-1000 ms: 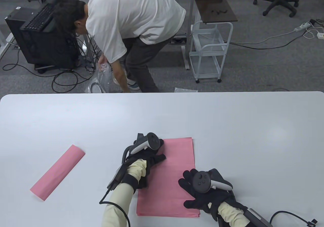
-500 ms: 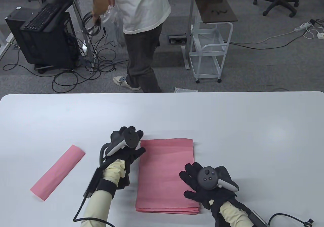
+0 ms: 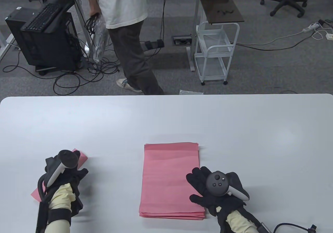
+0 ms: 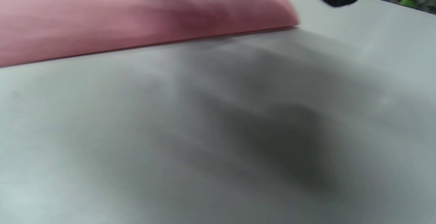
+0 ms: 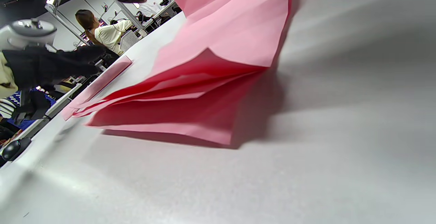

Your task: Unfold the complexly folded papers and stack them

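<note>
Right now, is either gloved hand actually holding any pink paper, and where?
Not clearly. The left hand is over the folded paper, grip hidden. The right hand lies on the stack's right edge.

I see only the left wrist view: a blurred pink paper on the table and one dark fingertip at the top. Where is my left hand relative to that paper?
Observer: In the table view, the left hand is over the folded pink paper at the table's left side; only the paper's two ends show.
Operator: Is it gripping the paper?
Observer: I cannot tell; the hand hides the contact.
Operator: And the other hand?
Observer: The right hand lies at the right edge of the stack of unfolded pink sheets.
Operator: Is that stack flat?
Observer: Not fully: the right wrist view shows its near corner fanned, with gaps between sheets.
</note>
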The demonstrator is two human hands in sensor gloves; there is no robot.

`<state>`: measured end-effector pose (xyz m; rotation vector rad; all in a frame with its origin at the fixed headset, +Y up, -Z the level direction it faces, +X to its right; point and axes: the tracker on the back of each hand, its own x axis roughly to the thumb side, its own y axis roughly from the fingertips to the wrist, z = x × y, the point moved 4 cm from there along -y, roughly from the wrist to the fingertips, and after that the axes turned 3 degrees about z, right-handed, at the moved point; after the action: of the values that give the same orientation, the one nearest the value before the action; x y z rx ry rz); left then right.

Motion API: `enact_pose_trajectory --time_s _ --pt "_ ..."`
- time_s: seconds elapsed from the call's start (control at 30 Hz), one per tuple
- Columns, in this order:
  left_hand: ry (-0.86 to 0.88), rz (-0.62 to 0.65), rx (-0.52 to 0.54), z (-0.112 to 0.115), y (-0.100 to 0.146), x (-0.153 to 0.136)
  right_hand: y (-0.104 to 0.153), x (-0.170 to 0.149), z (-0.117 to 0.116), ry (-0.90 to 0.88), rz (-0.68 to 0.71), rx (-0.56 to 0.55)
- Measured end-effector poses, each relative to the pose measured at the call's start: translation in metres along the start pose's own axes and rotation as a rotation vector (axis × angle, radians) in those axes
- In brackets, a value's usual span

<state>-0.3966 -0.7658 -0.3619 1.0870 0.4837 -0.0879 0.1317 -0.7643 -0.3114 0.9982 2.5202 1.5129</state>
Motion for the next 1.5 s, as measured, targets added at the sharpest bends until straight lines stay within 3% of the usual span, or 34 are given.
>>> enact_pose_trajectory --time_s 0.2,0.6,0.9,1.13,1.2,1.3,1.5 --pt "-0.015 -0.133 -0.014 0.008 -0.002 -0.039 -0.001 -0.004 -0.001 -0.018 -0.018 -0.014" --pt "0.129 -0.113 -0.115 0.024 -0.016 -0.051 -0.002 -0.013 -0.002 -0.053 -0.04 -0.016" --pt "0.0 -0.142 0.078 0.011 -0.017 -0.051 -0.001 -0.015 -0.004 -0.048 -0.042 -0.012" --pt "0.009 -0.151 0.209 -0.004 -0.018 -0.052 -0.003 -0.015 -0.006 -0.06 -0.043 -0.004" --pt "0.03 -0.097 0.248 -0.014 -0.014 -0.041 -0.003 -0.015 -0.003 -0.068 -0.041 -0.016" --pt "0.146 0.098 0.254 -0.027 -0.005 -0.005 -0.003 -0.015 0.002 -0.092 -0.036 -0.038" --pt "0.334 0.547 0.069 -0.027 0.028 0.106 -0.005 -0.016 0.015 -0.19 -0.015 -0.12"
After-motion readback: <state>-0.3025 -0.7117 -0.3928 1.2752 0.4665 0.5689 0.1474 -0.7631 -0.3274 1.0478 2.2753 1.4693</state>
